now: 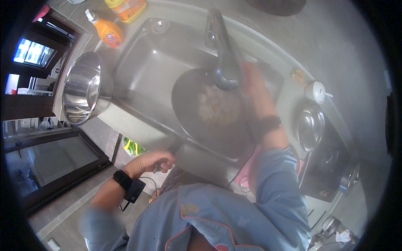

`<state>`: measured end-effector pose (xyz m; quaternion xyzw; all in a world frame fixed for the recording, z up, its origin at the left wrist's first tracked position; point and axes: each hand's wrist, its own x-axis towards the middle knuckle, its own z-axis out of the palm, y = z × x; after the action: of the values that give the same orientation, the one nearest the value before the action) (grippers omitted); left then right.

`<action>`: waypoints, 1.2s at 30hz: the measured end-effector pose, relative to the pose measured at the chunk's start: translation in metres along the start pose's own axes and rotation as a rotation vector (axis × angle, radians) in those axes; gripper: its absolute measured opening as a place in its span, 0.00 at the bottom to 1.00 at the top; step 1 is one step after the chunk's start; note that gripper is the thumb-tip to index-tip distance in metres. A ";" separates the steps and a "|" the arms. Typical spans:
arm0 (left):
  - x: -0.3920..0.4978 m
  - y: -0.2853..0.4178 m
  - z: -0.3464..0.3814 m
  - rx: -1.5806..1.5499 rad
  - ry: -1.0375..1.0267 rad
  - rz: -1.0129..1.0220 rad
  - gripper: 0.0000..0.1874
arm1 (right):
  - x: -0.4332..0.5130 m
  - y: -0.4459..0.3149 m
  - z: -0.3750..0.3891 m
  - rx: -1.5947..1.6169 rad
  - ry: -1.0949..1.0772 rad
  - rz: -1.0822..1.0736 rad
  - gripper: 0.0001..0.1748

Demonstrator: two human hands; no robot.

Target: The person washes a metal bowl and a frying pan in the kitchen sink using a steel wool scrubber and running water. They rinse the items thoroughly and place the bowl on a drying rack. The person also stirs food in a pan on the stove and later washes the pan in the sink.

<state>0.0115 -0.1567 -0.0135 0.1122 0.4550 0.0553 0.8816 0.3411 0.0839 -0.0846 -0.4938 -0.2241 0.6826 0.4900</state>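
Observation:
A large dark wok (185, 103) rests tilted in a stainless steel sink (141, 72), with pale, blurred contents (216, 106) inside. My left hand (161, 160) is closed around the wok's dark handle at the sink's front edge. Beside the curved metal faucet (224, 53), on its right, is my right hand (252, 77). It is blurred and partly hidden, so its fingers and anything in them cannot be made out. The faucet's head hangs over the wok. Haze softens the view around the wok.
A steel bowl (70, 91) stands left of the sink, below an orange spray bottle (108, 33) and a yellow jug (127, 9). At right are a white lidded jar (315, 92), a steel ladle (311, 128) and a dark cooktop (329, 163). Leafy greens (133, 146) show low at left.

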 end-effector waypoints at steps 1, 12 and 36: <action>0.001 0.000 0.001 0.019 0.015 0.005 0.13 | 0.000 -0.005 0.000 -0.030 -0.002 0.000 0.13; -0.016 0.008 0.019 0.291 0.283 0.092 0.17 | 0.004 -0.013 0.007 0.113 -0.106 -0.071 0.13; -0.006 0.032 -0.024 1.232 0.645 0.224 0.23 | -0.027 0.137 0.011 0.082 0.275 0.295 0.07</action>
<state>-0.0111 -0.1231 -0.0140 0.6154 0.6279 -0.0917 0.4676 0.2707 0.0047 -0.1765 -0.5894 -0.0526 0.6817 0.4303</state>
